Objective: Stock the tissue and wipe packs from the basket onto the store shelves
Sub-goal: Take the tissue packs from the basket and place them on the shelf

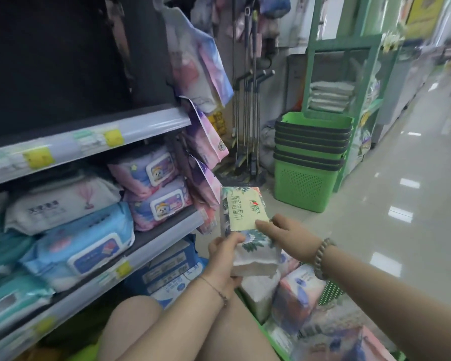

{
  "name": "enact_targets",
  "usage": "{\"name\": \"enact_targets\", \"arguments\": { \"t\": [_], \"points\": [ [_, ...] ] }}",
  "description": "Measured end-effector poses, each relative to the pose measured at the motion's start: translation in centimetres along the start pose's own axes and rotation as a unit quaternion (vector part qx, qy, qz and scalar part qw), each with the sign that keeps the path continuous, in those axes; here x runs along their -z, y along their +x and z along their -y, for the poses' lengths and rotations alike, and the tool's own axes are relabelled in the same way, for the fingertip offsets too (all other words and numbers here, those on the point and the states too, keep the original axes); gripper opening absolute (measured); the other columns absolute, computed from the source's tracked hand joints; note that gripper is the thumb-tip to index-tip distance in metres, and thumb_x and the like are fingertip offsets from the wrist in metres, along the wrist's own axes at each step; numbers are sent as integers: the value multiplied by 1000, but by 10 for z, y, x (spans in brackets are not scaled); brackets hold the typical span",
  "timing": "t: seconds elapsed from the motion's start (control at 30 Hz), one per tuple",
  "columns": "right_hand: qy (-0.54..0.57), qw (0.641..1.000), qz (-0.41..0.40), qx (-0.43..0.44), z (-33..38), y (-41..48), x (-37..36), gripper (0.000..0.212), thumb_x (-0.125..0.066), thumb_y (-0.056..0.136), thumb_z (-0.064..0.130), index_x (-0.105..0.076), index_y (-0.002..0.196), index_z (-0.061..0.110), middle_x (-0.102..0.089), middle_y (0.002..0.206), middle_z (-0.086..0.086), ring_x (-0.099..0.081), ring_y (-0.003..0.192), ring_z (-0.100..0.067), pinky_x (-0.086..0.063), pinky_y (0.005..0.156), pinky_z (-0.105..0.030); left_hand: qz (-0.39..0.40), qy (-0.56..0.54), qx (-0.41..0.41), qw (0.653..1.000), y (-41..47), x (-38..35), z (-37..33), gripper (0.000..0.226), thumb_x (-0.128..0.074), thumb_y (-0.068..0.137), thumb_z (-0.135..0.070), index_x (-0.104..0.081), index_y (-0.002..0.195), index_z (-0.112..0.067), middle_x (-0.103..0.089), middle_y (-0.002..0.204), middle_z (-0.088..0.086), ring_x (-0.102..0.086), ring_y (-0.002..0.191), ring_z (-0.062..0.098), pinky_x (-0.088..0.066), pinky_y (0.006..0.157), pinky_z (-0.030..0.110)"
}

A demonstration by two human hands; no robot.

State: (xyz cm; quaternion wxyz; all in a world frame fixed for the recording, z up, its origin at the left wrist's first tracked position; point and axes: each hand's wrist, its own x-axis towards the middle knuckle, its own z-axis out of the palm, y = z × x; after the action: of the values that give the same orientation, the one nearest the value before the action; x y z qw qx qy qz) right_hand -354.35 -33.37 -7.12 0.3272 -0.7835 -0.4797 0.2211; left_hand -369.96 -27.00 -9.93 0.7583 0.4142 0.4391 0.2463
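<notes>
Left of the tissue pack (pixel 245 225) run the shelves (pixel 89 142), with wipe packs (pixel 151 175) stacked on the middle one and hanging packs (pixel 201 74) at the shelf end just behind the tissue pack. Directly under it lies the basket (pixel 331 291) with more packs (pixel 297 293) inside; the left hand (pixel 224 256) holds its near end, the right hand (pixel 289 234) its right side. Beyond it, to the right, a stack of baskets (pixel 313 157) stands on the floor (pixel 401 204).

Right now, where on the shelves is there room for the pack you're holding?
The top shelf, above the rail with yellow tags, looks bare enough for the tissue pack. The middle shelf is crowded: only a thin strip shows in front of the pink packs, beside the blue pack.
</notes>
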Motion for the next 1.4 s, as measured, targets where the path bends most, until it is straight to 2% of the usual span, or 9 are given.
{"name": "enact_targets", "arguments": {
  "t": [0.17, 0.27, 0.37, 0.53, 0.73, 0.97, 1.13, 1.27, 1.4],
  "points": [
    [73, 995, 63, -31, 32, -7, 19, 43, -74, 73, 58, -64, 86, 19, -69, 76, -3, -58, 59, -12, -46, 55, -24, 15, 23, -67, 997, -11, -10, 5, 79, -85, 60, -32, -36, 121, -42, -63, 122, -2, -61, 108, 19, -52, 84, 35],
    [-44, 998, 1, -48, 46, -9, 25, 81, -78, 51, 74, -53, 100, 15, -62, 90, 4, -58, 77, -8, -44, 59, -23, 44, 30, -152, 987, -12, -19, 9, 71, -83, 78, -15, -29, 122, -31, -61, 126, -1, -62, 111, 11, -54, 86, 24],
    [-134, 990, -35, -27, 57, -7, 28, 103, -77, 35, 83, -44, 104, 15, -58, 95, 6, -57, 81, -8, -46, 62, -26, 42, 80, -210, 973, -17, -27, 8, 79, -90, 62, -30, -27, 109, -35, -59, 126, -6, -58, 116, 6, -51, 87, 19],
    [-202, 972, -102, 58, 74, -10, 40, 81, -77, 42, 72, -40, 91, 20, -53, 87, 8, -53, 73, -10, -47, 60, -29, 31, 232, -269, 934, -30, -13, -1, 106, -97, 41, -40, -23, 117, -43, -39, 131, -12, -48, 119, 6, -42, 93, 17],
    [-291, 928, -145, 183, 82, -7, 59, 86, -65, 42, 77, -40, 106, 25, -47, 93, 11, -47, 83, -12, -49, 74, -32, -88, 310, -385, 865, -35, 21, -44, 67, -83, 66, -18, -35, 110, -39, -27, 117, -17, -46, 108, 9, -41, 91, 17],
    [-373, 863, -190, 282, 118, -5, 79, 104, -63, 44, 79, -45, 126, 17, -52, 101, 6, -46, 88, -16, -46, 83, -35, -214, 176, -416, 866, -48, 65, -129, 46, -73, 82, -23, -40, 114, -23, -44, 120, 3, -49, 110, 22, -39, 92, 31],
    [-391, 816, -233, 355, 148, 5, 87, 109, -68, 39, 73, -50, 126, 9, -47, 112, -2, -44, 98, -23, -47, 84, -41, -161, 145, -387, 897, -73, 89, -176, 64, -67, 69, -64, -45, 121, -34, -56, 122, -3, -61, 109, 29, -48, 98, 48],
    [-410, 770, -271, 407, 177, 13, 89, 109, -63, 40, 72, -50, 127, 9, -46, 110, -4, -46, 96, -25, -47, 81, -43, -135, 180, -425, 877, -89, 102, -195, 31, -68, 88, -39, -57, 116, -32, -62, 118, -8, -64, 106, 15, -53, 88, 36],
    [-412, 741, -309, 430, 206, 23, 90, 105, -63, 45, 70, -48, 132, 11, -47, 116, -4, -45, 101, -26, -46, 83, -47, -169, 187, -472, 845, -99, 111, -208, 33, -77, 83, -26, -57, 110, -27, -65, 113, -11, -66, 95, 5, -57, 86, 42]
  ]
}}
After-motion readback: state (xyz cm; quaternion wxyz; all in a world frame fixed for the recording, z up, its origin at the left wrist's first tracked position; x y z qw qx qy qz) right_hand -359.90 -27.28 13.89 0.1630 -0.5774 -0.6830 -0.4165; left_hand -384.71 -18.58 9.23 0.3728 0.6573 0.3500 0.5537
